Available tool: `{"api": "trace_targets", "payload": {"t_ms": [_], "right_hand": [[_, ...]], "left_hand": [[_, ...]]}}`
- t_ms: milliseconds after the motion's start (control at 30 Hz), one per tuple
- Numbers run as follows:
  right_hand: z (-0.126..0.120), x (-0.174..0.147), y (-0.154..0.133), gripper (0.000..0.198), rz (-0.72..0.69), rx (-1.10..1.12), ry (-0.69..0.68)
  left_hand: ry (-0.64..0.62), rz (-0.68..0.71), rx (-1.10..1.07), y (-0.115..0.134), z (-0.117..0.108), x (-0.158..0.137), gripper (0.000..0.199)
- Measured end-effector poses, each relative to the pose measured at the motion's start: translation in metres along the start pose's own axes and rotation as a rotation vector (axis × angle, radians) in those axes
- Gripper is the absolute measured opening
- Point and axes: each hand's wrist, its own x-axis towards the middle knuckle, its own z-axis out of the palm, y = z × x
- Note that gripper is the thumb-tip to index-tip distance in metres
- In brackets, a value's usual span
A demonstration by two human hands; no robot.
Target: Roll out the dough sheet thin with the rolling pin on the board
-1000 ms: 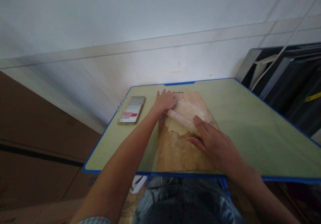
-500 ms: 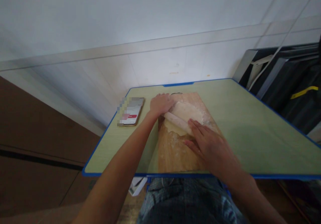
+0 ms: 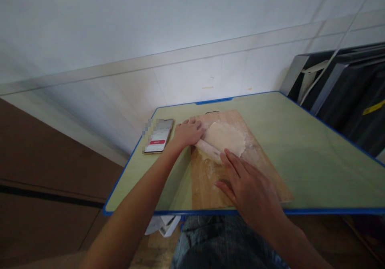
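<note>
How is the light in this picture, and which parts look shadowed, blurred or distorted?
Head view: dim, soft light; a shadow on the pale-green, blue-edged table, left of the brown wooden board; slight softness on the right hand. Same view: pixelation covers the left edge of the white-screened rectangular phone; the frame's edges appear stretched.

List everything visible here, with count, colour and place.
pin: one, pale, on dough
dough: one, cream, on board
board: one, tan, on table
table: one, green, centre
phone: one, whitish, table's left
wall: one, white, behind table
cable: one, white, right
dark panels: several, black, right
strip: one, yellow, right
brown panels: count unclear, brown, left
box: one, white, under table
floor: one, brown, below
jeans: one pair, blue, bottom
left hand: one, pin's far end
right hand: one, pin's near end
</note>
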Motion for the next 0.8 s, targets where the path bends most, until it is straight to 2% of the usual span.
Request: {"api": "trace_targets", "payload": {"t_ms": [100, 233, 333, 433, 600, 800], "right_hand": [[0.001, 0.003, 0.004, 0.043, 0.018, 0.013, 0.004], [0.004, 0.009, 0.023, 0.046, 0.013, 0.044, -0.020], [0.007, 0.011, 0.038, 0.044, 0.005, 0.093, -0.038], [0.007, 0.011, 0.040, 0.042, 0.026, 0.113, -0.038], [0.001, 0.006, 0.017, 0.045, 0.058, 0.064, -0.034], [-0.003, -0.005, -0.004, 0.047, -0.012, 0.057, -0.027]], "left_hand": [[0.043, -0.018, 0.014, 0.001, 0.001, 0.001, 0.041], [0.056, -0.058, -0.065, 0.013, -0.002, 0.023, 0.043], [0.046, -0.066, -0.094, 0.022, -0.004, 0.039, 0.045], [0.011, -0.048, -0.071, 0.025, -0.005, 0.042, 0.046], [-0.018, -0.003, -0.001, 0.013, -0.004, 0.019, 0.045], [0.074, -0.002, 0.062, 0.001, -0.001, -0.015, 0.039]]}}
